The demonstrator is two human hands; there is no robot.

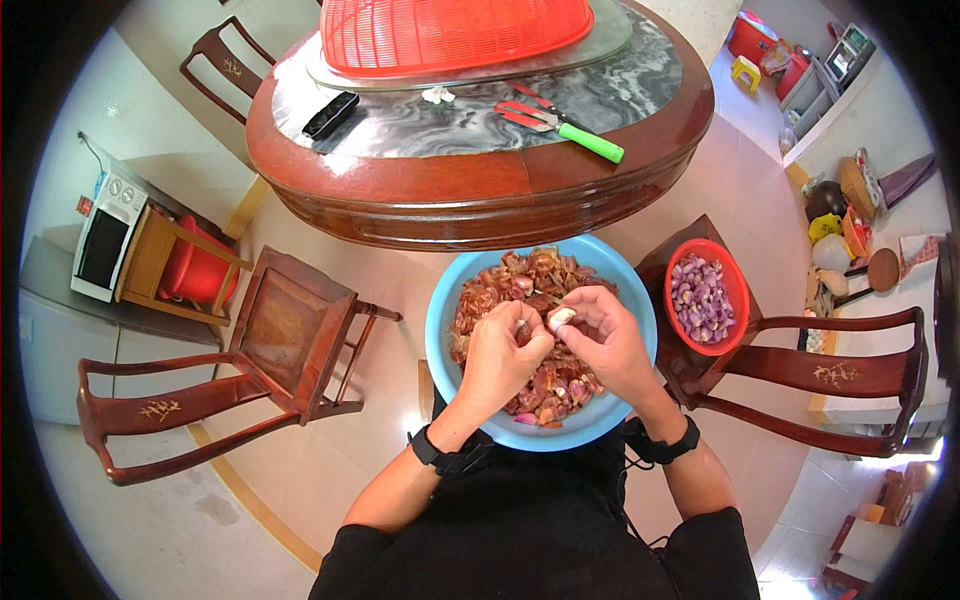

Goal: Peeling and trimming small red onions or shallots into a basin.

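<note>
A large light-blue plastic basin point(637, 337) rests at my lap, full of reddish-brown shallots and loose skins point(551, 386). Over it, my right hand point(606, 337) pinches a pale, partly peeled bulb point(560, 318) between thumb and fingers. My left hand point(504, 346) is curled close beside it on the left, fingertips together around a small piece, perhaps skin, mostly hidden by the fingers. To the right, a red plastic bowl point(742, 300) of peeled purple shallots point(701, 300) stands on a wooden chair's seat.
A round wooden table point(480, 187) with a marble inlay stands ahead, bearing a red mesh food cover point(457, 34), green-handled scissors point(592, 142), a black tray point(331, 116) and crumpled white tissue point(438, 94). A wooden chair point(281, 330) stands left, another chair's backrest point(832, 371) right.
</note>
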